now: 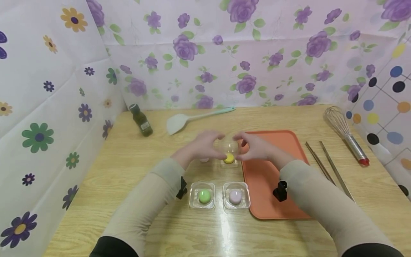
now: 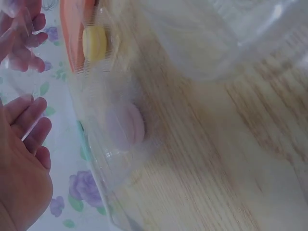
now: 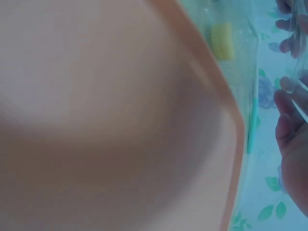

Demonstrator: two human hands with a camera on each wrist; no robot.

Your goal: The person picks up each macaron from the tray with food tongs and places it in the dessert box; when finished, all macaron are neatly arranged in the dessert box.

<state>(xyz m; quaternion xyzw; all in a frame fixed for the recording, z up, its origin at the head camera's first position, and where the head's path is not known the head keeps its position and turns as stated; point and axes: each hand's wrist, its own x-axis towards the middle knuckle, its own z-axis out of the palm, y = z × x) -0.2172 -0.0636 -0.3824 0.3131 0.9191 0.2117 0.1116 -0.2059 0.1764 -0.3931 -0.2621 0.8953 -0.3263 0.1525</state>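
Observation:
Fingers of my left hand [image 1: 205, 146] and right hand [image 1: 257, 147] hold a clear plastic lid [image 1: 229, 142] between them from opposite sides. Below it in the head view is a yellow macaron [image 1: 228, 158] in a clear plastic box. The right wrist view shows the lid's thin edge at the fingertips of my right hand [image 3: 294, 139]. Partly hidden by my left hand in the head view, a pale pink macaron [image 2: 127, 125] sits in its own clear box. Nearer to me are a green macaron [image 1: 204, 196] and a pale purple macaron [image 1: 235, 196] in open clear boxes.
An orange tray [image 1: 269, 185] lies under my right arm. Farther right are chopsticks [image 1: 337, 175] and a whisk [image 1: 346, 135]. A spatula [image 1: 199, 117] and a dark bottle [image 1: 141, 120] lie at the back. Patterned cloth walls [image 1: 224, 64] border the table.

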